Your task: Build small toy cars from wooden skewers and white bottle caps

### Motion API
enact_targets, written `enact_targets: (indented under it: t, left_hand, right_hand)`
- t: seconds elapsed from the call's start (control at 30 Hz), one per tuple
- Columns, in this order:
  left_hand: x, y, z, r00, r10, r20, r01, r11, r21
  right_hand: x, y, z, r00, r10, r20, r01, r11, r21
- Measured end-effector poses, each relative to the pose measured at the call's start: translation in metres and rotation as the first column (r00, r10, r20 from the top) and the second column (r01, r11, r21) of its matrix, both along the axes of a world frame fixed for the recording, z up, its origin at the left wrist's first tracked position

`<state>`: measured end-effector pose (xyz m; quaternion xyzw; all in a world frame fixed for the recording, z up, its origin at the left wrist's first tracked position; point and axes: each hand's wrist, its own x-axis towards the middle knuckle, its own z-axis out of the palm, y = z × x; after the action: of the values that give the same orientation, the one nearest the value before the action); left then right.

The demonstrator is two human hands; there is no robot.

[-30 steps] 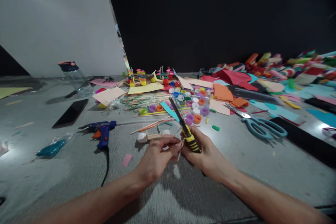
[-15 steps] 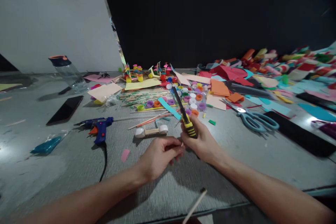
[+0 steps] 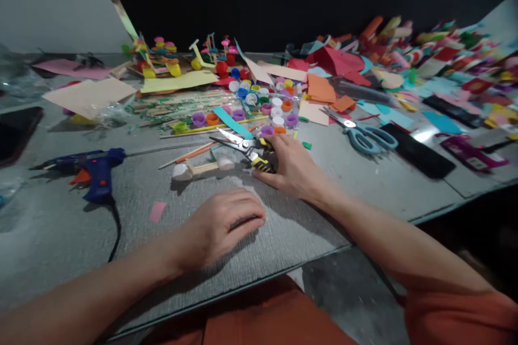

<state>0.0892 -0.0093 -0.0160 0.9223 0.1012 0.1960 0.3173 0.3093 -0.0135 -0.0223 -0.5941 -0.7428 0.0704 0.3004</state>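
My right hand (image 3: 293, 167) is wrapped round the black-and-yellow handles of the pruning shears (image 3: 245, 145), whose blades are spread and point left, low over the table. My left hand (image 3: 229, 221) rests on the table nearer to me, thumb and fingertips pinched together; anything between them is hidden. Just beyond it lies a small frame of wooden sticks (image 3: 205, 167) with whitish round ends. Coloured sticks (image 3: 190, 154) and a turquoise paper strip (image 3: 232, 122) lie close to the blades.
A blue glue gun (image 3: 99, 170) with its cord lies at left, near a pink paper scrap (image 3: 157, 212). Bottle caps (image 3: 277, 111), wooden sticks (image 3: 174, 105) and coloured paper fill the back. Blue-handled scissors (image 3: 360, 132) and a black phone-like slab (image 3: 421, 151) lie right. The table edge (image 3: 283, 272) runs in front.
The shears have swung from upright to lying leftward, and their blades now show spread. My hands have moved apart. A pale stick by the front edge is out of sight. The view has shifted right and down.
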Motion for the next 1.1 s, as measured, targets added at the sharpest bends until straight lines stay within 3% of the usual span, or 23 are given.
enact_targets:
  t: [0.17,0.27,0.37,0.43,0.5,0.63,0.73,0.83,0.93,1.1]
  left_hand:
    - [-0.002,0.000,-0.004,0.999,-0.017,0.044,0.013,0.995,0.102]
    - [-0.005,-0.001,-0.006,0.997,0.038,0.066,-0.049,0.982,0.181]
    - [-0.006,-0.005,-0.001,0.993,0.090,0.074,-0.101,0.980,0.172]
    - [-0.006,-0.009,0.007,0.985,0.126,0.115,-0.139,0.984,0.113]
    - [-0.006,-0.013,0.019,0.957,0.245,0.157,-0.246,0.969,-0.018]
    - [-0.013,-0.008,0.047,0.837,0.513,0.190,-0.419,0.825,-0.380]
    - [-0.031,0.013,0.068,0.774,0.610,0.172,-0.472,0.736,-0.486]
    - [-0.055,0.047,0.081,0.686,0.692,0.224,-0.607,0.714,-0.348]
    - [-0.072,0.084,0.083,0.624,0.750,0.220,-0.674,0.659,-0.335]
    - [-0.075,0.127,0.073,0.624,0.758,0.186,-0.674,0.644,-0.362]
  right_hand:
    - [0.007,-0.001,0.003,0.998,-0.018,0.054,0.018,1.000,-0.012]
    - [0.009,-0.001,0.007,0.998,-0.049,0.035,0.048,0.999,0.019]
    - [0.015,-0.003,0.012,0.993,-0.117,0.015,0.116,0.992,0.049]
    - [0.021,-0.004,0.016,0.987,-0.159,0.009,0.158,0.986,0.056]
    - [0.028,-0.007,0.021,0.984,-0.180,0.017,0.179,0.983,0.049]
    - [0.043,-0.014,0.030,0.987,-0.131,0.090,0.130,0.991,0.014]
    - [0.055,-0.022,0.030,0.987,-0.049,0.156,0.057,0.997,-0.048]
    - [0.069,-0.032,0.021,0.978,0.015,0.210,0.018,0.988,-0.151]
    - [0.082,-0.039,0.010,0.960,0.052,0.277,0.011,0.975,-0.220]
    - [0.091,-0.043,0.010,0.928,0.119,0.353,-0.034,0.970,-0.239]
